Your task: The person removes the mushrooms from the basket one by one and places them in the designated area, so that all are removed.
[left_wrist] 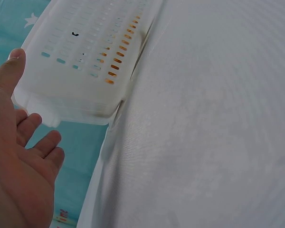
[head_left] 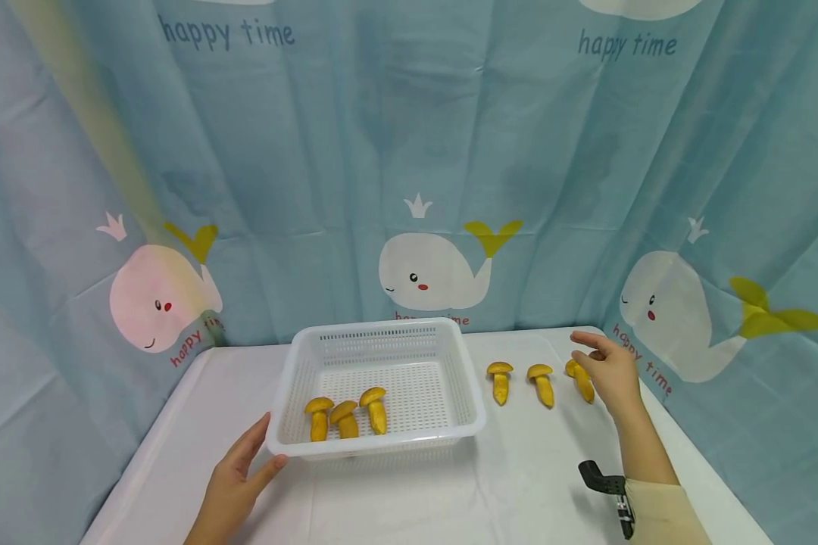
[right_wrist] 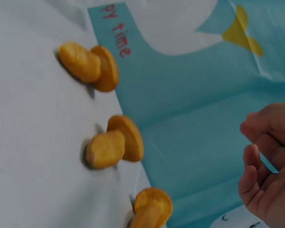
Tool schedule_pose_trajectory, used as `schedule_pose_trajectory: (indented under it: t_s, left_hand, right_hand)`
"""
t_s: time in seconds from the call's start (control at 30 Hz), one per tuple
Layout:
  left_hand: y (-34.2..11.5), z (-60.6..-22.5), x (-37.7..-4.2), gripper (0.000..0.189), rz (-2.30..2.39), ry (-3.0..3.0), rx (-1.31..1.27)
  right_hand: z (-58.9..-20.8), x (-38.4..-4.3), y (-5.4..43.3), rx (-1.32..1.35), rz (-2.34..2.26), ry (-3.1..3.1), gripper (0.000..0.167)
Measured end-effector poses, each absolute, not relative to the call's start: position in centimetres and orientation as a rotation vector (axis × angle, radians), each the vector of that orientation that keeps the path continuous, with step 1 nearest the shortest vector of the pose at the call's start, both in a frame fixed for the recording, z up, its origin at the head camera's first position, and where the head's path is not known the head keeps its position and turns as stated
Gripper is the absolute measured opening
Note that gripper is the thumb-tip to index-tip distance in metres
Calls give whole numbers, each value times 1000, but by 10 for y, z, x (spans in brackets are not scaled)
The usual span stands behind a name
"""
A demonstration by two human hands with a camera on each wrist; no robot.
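A white perforated plastic basket [head_left: 375,440] stands on the table with three yellow-brown mushrooms [head_left: 378,415] in its front left part. My left hand [head_left: 235,471] is at the basket's front left corner, fingers and thumb spread along the rim without curling round it. To the basket's right, three more mushrooms lie in a row on the cloth: a left one [head_left: 500,382], a middle one [head_left: 541,384] and a right one [head_left: 580,380]. Over the right one hovers my right hand [head_left: 612,372], its fingers loosely bent and nothing between them in the right wrist view.
A white cloth [head_left: 395,499] covers the table. Behind and at both sides hangs a light blue curtain [head_left: 341,174] printed with whales, close against the table's edges. A black wrist camera mount [head_left: 607,484] sits on my right forearm.
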State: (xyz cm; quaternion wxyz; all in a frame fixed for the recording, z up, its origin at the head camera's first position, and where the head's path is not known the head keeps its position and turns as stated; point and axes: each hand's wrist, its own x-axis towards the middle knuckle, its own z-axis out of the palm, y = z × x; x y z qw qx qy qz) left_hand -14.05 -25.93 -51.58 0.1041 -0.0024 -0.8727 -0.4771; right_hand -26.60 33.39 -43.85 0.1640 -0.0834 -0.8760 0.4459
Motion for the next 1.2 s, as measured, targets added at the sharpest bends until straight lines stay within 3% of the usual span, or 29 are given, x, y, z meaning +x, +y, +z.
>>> schedule_pose_trajectory:
  t_s: [0.47,1.2]
  left_hand:
    - [-257,-516,-140,75,-1378,-2557,-6]
    - [-259,-516,-142,76,-1350,-2566,-25]
  right_hand:
    - [-415,-258,266,73,1309,-2462,32]
    - [-416,-258,167,362,1461,-2509,33]
